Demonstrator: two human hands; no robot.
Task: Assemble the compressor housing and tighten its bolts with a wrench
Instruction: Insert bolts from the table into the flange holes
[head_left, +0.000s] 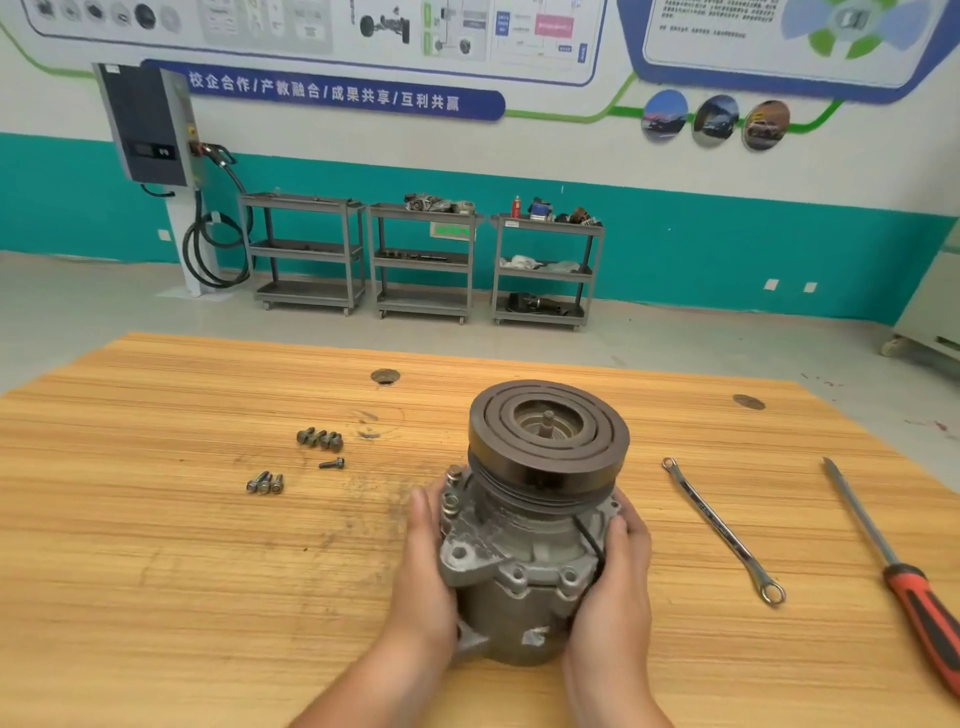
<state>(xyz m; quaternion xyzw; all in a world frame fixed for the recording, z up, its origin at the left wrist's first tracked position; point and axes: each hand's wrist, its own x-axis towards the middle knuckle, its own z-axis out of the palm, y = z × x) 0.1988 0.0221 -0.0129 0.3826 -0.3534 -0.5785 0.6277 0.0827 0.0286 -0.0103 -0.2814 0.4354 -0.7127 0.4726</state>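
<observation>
Both hands clasp the compressor housing (524, 561) standing upright on the wooden table (182, 545), the left hand (423, 561) and right hand (618, 577) wrapped round opposite sides with thumbs on its flange; this looks like seating and lining up the halves before bolting. Next, one hand must let go for the loose bolts (319, 439) lying well beyond the left fingers, then the ring wrench (722, 530) out past the right fingers. The housing is dull, scuffed grey casting, its flange holes seemingly unfilled, topped by a dark grooved pulley (548, 431).
</observation>
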